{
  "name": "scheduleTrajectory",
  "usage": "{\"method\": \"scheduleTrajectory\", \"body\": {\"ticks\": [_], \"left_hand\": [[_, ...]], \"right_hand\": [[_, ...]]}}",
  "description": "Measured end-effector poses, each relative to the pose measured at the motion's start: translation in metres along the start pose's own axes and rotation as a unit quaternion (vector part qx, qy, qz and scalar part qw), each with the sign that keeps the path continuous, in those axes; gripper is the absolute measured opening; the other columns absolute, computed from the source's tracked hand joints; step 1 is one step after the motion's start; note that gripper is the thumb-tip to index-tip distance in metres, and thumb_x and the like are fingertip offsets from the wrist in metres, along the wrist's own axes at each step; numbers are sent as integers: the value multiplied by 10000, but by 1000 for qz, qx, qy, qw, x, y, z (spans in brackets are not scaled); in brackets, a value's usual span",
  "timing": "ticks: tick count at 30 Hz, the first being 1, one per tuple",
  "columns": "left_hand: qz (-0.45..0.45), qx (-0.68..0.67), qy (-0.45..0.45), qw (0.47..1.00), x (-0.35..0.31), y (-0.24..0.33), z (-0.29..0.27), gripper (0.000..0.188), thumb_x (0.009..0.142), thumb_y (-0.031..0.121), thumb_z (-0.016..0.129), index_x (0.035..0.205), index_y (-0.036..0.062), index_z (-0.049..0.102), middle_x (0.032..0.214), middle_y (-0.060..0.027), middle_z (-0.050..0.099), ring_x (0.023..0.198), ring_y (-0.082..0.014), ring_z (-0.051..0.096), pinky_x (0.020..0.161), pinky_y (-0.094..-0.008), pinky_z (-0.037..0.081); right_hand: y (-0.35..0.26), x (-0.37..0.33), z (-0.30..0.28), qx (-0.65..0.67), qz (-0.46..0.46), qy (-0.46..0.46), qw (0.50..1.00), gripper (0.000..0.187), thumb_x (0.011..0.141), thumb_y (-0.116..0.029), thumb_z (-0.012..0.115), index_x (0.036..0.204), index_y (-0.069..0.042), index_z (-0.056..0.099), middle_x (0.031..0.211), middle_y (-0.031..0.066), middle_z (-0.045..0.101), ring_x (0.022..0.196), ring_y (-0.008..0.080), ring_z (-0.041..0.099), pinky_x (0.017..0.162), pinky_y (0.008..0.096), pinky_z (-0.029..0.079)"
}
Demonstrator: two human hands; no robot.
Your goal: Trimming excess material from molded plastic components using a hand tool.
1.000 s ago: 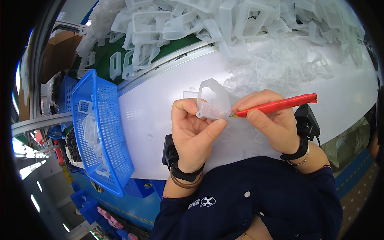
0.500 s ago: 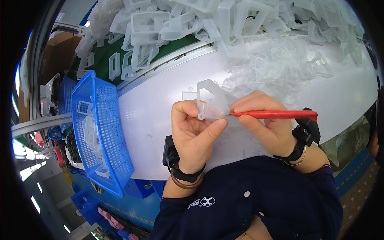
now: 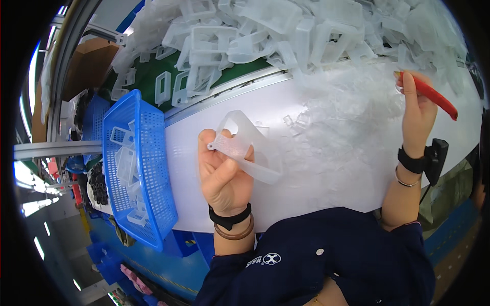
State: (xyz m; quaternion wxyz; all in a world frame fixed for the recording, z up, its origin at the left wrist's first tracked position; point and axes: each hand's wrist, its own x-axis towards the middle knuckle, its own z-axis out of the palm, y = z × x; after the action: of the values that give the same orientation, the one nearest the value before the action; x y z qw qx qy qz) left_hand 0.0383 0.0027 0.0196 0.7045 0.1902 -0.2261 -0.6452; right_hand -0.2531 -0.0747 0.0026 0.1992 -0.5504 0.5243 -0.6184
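Note:
My left hand [image 3: 224,186] is closed on a translucent plastic housing [image 3: 263,171], a frosted open-sided part with a small ring tab at one corner. Fingers reach behind and into its opening, while the thumb presses near the textured face. Away to the right, my right hand [image 3: 419,120] grips a red-handled knife [image 3: 433,94], its short tip pointing left. Knife and housing are well apart. Beneath the right hand's side of the table lie thin clear plastic scraps [image 3: 342,112].
A blue perforated basket [image 3: 158,178] at the left holds several translucent parts [image 3: 126,166]. Along the far side, a large heap of similar housings [image 3: 275,23] covers a green surface [image 3: 245,64] behind a metal rail [image 3: 229,92]. A cardboard box [image 3: 89,66] stands far left.
My right hand has carried the knife away from the housing, up and to the right. My left hand has shifted left and turned the housing, keeping hold of it.

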Motion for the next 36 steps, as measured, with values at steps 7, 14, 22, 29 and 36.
{"method": "scheduleTrajectory", "body": {"ticks": [7,14,22,29,36], "left_hand": [[-47,-28,-18,998,-1,-7,-3,329,740,-65,547,975,126,419,1012,-39,543,923,-186,525,765,-320,407],[-73,2,-11,997,1,-13,3,311,712,-15,548,965,121,431,941,-44,498,869,-162,469,673,-277,372],[-17,120,5,993,2,-16,2,374,756,-29,561,1083,82,419,1001,-62,523,885,-179,529,762,-326,425],[121,434,-13,893,3,-21,-5,381,711,-78,602,1049,53,485,1037,-98,529,957,-148,500,787,-262,408],[159,376,-16,913,1,-20,-8,324,663,-178,547,921,17,522,999,-87,489,907,-140,498,790,-251,409]], "right_hand": [[-31,-27,21,-4,-8,-204,979,89,805,-77,582,843,2,594,956,82,532,782,139,517,716,243,392],[-45,-55,42,424,441,-485,625,177,861,-161,529,902,7,566,1119,217,510,720,180,620,592,240,477],[-44,-57,41,417,329,-393,751,152,839,-139,543,884,3,576,1039,160,531,811,181,571,716,285,460],[-46,-54,35,208,93,-353,907,106,760,-88,619,837,-16,611,989,134,525,829,146,526,737,278,431],[-55,-56,42,13,-213,-329,920,158,665,-58,676,790,0,599,1012,166,543,861,289,553,746,333,456]]}}
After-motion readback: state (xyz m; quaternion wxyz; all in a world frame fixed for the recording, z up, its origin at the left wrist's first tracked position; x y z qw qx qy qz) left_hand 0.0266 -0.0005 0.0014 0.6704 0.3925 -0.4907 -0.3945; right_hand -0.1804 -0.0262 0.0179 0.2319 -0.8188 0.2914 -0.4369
